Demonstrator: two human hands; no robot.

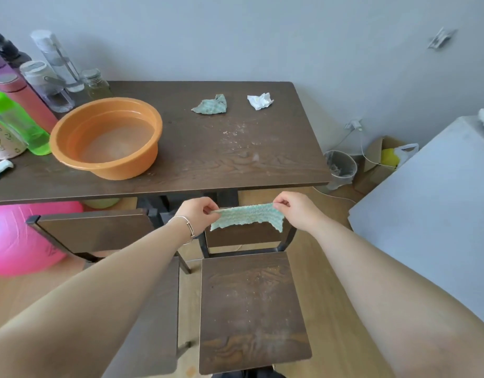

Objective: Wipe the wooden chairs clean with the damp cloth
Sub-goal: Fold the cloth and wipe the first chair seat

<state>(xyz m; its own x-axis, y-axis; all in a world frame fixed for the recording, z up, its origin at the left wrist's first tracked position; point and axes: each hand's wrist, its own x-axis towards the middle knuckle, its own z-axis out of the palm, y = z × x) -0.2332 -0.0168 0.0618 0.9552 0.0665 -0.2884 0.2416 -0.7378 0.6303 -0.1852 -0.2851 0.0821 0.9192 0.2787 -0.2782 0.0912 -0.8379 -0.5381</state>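
- Head view, nearest: dark seat of the right wooden chair (251, 309), flecked with pale dust, not yet wiped by the look of it.
- Just beyond, over that chair's backrest: left hand (198, 212) and right hand (292, 208), each pinching one top corner of the green damp cloth (249, 216) between thumb and curled fingers.
- Cloth stretched flat, long axis running left to right, parallel with the backrest's top rail; lower edge hanging across the rail, contact impossible to judge.
- Dusty seat lying below and nearer the body than both hands, about equally reachable by either; probably a downward, inward sweep called for next.
- Alongside on the left: second wooden chair (99, 230), partly hidden under the left forearm.
- Farther off, on the wooden table (221, 165): orange basin (118, 169) holding water, crumpled spare green cloth (211, 105), crumpled white tissue (260, 100), more pale specks.
- Count: two chairs, two green cloths, one basin, one tissue.
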